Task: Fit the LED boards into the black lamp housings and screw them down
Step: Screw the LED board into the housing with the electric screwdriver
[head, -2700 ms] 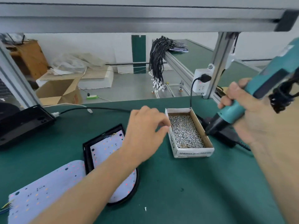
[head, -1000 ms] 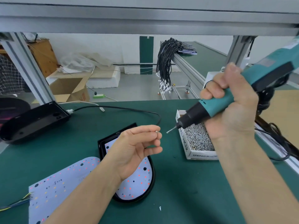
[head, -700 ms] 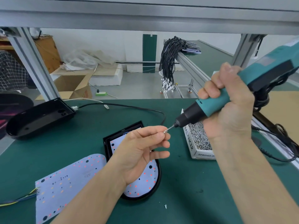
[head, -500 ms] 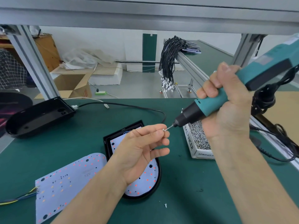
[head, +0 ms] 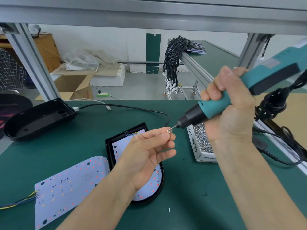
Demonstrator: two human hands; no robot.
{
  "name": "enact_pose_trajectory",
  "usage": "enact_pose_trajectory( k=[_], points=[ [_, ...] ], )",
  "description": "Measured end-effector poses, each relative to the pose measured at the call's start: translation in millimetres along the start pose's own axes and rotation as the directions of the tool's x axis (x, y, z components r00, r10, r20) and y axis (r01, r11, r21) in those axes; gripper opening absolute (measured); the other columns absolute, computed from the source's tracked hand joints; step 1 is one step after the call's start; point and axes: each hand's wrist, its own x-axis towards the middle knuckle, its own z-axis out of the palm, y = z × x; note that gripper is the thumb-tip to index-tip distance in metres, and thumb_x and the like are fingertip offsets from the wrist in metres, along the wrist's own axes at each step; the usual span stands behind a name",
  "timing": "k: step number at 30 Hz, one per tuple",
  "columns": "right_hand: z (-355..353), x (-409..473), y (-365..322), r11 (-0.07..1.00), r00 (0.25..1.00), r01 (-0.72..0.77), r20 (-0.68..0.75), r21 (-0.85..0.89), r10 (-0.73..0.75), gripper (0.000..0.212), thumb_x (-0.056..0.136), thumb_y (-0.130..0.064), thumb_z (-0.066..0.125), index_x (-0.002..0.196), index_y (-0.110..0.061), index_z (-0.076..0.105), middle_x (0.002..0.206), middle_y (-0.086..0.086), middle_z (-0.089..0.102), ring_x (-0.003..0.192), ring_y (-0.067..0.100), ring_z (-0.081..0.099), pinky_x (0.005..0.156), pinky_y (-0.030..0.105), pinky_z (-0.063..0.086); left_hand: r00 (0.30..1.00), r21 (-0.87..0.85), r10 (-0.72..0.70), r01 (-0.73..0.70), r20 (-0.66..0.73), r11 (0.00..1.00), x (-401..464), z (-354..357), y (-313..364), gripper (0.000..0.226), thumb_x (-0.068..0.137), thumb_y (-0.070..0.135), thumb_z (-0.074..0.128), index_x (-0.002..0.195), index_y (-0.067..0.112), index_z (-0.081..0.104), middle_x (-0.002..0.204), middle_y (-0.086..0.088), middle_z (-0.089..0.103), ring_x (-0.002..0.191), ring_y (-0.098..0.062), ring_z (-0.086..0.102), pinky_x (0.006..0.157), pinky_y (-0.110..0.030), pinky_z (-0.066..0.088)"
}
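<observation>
Steel on steel: the screw (head: 168, 130), pinched by the left hand (head: 146, 156), meets the bit of the teal driver (head: 232, 98), gripped by the right hand (head: 230, 112).
Housing: the lamp housing (head: 111, 143), board inside, lies on the tabletop (head: 191, 188) directly below the left hand, long axis running away from the person.
Nearer: left hand.
Change: 2.7 s ago the left hand reached at the screw box (head: 201, 143); now both hands meet above the housing.
</observation>
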Motion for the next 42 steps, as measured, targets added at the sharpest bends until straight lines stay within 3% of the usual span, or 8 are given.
enact_pose_trajectory(
  k=[33, 37, 42],
  points=[
    [-4.5, 1.9, 5.4, 1.000, 1.000, -0.009, -0.025, 0.001, 0.009, 0.028, 0.085, 0.000, 0.054, 0.073, -0.020, 0.038, 0.054, -0.008, 0.044, 0.043, 0.006, 0.041, 0.049, 0.021, 0.039, 0.996, -0.103, -0.010, 0.002, -0.083, 0.995, 2.2, -2.4, -4.1, 0.014, 0.063, 0.006, 0.067, 0.071, 0.009, 0.079, 0.071, -0.007, 0.069, 0.056, -0.012, 0.064, 0.054, -0.022, 0.055],
    [-3.6, 0.7, 8.9, 1.000, 0.998, 0.020, -0.053, -0.013, -0.021, 0.031, 0.085, 0.002, 0.054, 0.069, -0.020, 0.038, 0.055, -0.007, 0.041, 0.043, 0.007, 0.040, 0.049, 0.022, 0.038, 0.982, -0.053, 0.083, -0.093, -0.171, 0.994, 2.8, -0.1, -6.4, 0.017, 0.063, 0.004, 0.067, 0.078, 0.003, 0.075, 0.070, -0.009, 0.069, 0.055, -0.013, 0.064, 0.055, -0.022, 0.055],
    [-7.3, -2.7, 14.8, 1.000, 0.997, -0.013, -0.077, 0.022, 0.015, 0.035, 0.085, 0.002, 0.054, 0.066, -0.021, 0.035, 0.055, -0.007, 0.041, 0.044, 0.007, 0.039, 0.050, 0.022, 0.036, 0.960, 0.078, 0.180, -0.167, -0.216, 0.983, 2.7, -1.9, -5.3, 0.019, 0.074, -0.004, 0.065, 0.067, 0.007, 0.078, 0.067, -0.009, 0.069, 0.055, -0.013, 0.063, 0.056, -0.022, 0.055]
  ],
)
